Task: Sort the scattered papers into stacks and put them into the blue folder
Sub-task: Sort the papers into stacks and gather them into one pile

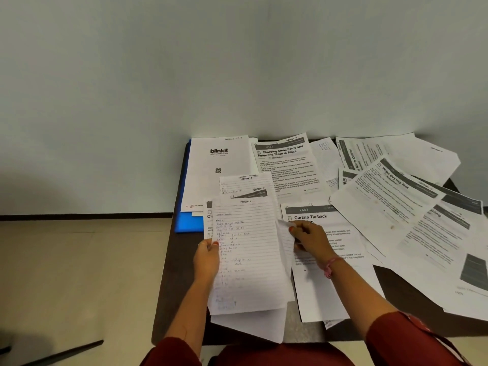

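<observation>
A lined sheet (248, 249), long axis pointing away, is pinched edgewise by left hand (207, 256) and right hand (307, 237); blue folder (186, 220) lies nearer the left.

Blinkit sheet (219, 165) covers most of the blue folder (188, 220).

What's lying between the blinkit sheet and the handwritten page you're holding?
In the head view, two overlapping sheets marked Section 4 lie between the blinkit sheet and the handwritten page.
</observation>
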### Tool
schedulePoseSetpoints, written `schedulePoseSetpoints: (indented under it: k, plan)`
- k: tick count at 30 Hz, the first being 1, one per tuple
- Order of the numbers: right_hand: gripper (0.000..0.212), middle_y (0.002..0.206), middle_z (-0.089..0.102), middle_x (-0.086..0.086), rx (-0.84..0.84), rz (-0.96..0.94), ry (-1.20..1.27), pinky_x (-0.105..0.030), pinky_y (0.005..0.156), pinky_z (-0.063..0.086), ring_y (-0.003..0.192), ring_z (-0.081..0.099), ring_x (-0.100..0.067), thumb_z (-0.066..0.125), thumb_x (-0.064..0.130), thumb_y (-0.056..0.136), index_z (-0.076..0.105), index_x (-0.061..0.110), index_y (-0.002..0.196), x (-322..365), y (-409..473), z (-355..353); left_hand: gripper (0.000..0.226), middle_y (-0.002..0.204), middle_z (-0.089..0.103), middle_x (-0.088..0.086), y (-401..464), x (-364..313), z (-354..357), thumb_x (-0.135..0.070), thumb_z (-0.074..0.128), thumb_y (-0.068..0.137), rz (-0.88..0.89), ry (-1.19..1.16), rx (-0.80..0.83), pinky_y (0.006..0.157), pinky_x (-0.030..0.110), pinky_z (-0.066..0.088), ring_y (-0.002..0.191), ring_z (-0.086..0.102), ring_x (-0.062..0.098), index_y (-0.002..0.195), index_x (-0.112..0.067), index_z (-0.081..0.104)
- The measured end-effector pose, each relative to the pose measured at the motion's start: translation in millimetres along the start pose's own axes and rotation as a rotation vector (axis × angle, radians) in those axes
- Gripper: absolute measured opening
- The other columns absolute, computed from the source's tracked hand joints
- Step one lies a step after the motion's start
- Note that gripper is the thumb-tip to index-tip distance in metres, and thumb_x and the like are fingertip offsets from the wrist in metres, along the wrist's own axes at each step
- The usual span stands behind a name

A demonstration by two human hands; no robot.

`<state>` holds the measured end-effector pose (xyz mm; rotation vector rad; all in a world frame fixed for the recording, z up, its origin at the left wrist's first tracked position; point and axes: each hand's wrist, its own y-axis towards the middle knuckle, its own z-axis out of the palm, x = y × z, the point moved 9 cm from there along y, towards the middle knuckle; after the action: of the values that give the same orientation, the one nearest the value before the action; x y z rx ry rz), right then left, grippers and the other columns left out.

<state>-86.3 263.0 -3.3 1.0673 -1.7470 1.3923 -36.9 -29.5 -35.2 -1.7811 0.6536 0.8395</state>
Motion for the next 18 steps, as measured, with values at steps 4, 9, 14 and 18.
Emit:
schedulePoseSetpoints:
  k: [4, 9, 14, 18]
  plan:
    - [0.010, 0.067, 0.062, 0.000, 0.100, -0.035, 0.059, -0.026, 0.061, 0.054, 0.060, 0.059, -0.011, 0.064, 0.010, 0.090, 0.071, 0.013, 0.096, 16.9, -5.8, 6.1, 0.014, 0.095, 0.064, 0.003, -4.3, 2.7, 2.1, -0.021, 0.049, 0.099, 0.025, -0.017, -0.005, 0.063, 0.023, 0.050, 0.079, 0.062, 0.012, 0.111, -0.013, 0.052]
    - [0.011, 0.073, 0.067, 0.000, 0.117, -0.115, 0.063, -0.019, 0.058, 0.051, 0.062, 0.061, -0.006, 0.067, 0.010, 0.087, 0.074, 0.013, 0.096, 46.3, -13.4, 8.3, 0.021, 0.093, 0.063, 0.006, -2.5, 16.2, -1.0, -0.025, 0.049, 0.100, 0.017, -0.020, -0.026, 0.064, 0.025, 0.047, 0.075, 0.059, 0.013, 0.113, -0.009, 0.054]
    - [0.011, 0.082, 0.070, -0.003, -0.006, -0.152, 0.077, -0.020, 0.060, 0.051, 0.069, 0.063, -0.010, 0.065, 0.011, 0.088, 0.072, 0.016, 0.095, 61.2, -4.5, -14.0, 0.022, 0.091, 0.062, 0.005, 1.9, 23.2, -5.2, -0.024, 0.047, 0.100, 0.007, 0.015, -0.042, 0.062, 0.024, 0.044, 0.072, 0.056, 0.012, 0.114, -0.007, 0.053]
    - [0.013, 0.083, 0.067, -0.002, -0.169, -0.087, 0.122, -0.017, 0.055, 0.047, 0.069, 0.059, -0.010, 0.062, 0.008, 0.090, 0.069, 0.014, 0.099, 51.5, 12.3, -44.2, 0.023, 0.094, 0.062, 0.005, 4.5, 24.3, -7.4, -0.024, 0.047, 0.100, 0.006, 0.037, -0.048, 0.060, 0.022, 0.044, 0.073, 0.057, 0.012, 0.114, -0.006, 0.053]
